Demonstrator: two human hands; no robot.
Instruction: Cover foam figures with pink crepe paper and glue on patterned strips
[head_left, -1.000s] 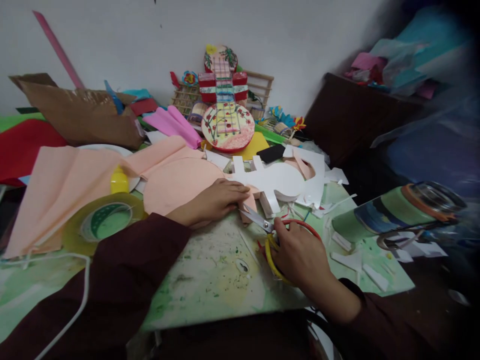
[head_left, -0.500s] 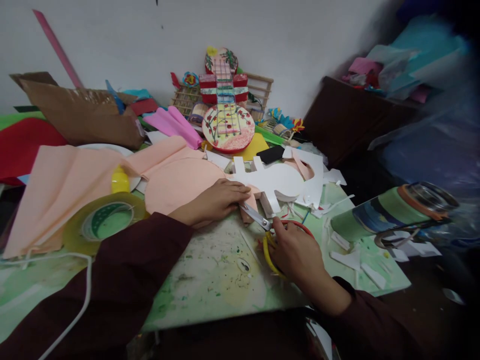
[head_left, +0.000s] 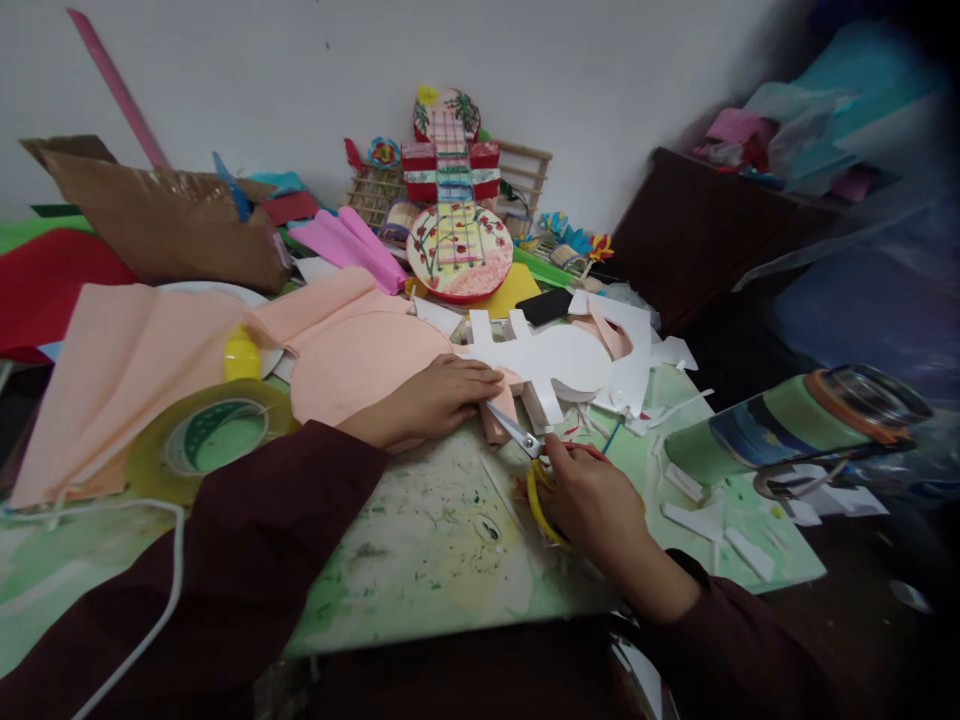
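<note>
A flat guitar-like cutout lies on the table, its rounded left part covered with peach crepe paper and its right part bare white foam board. My left hand rests across the narrow middle, fingers together and curled over the peach-covered edge; the thumb is hidden. In my right hand are scissors with one yellow and one red handle. Their blades look nearly closed and point up-left at a peach strip beside my left fingertips. Whether the tips touch the paper is unclear.
Left are a tape roll, a yellow glue bottle and a white cable. A green flask and foam scraps lie right. Behind stand a painted guitar model, a black phone and a brown cardboard piece.
The scissor handles have come closer together in my right hand, and the blades have narrowed. My left hand stays in place on the cutout. The view has shifted slightly.
</note>
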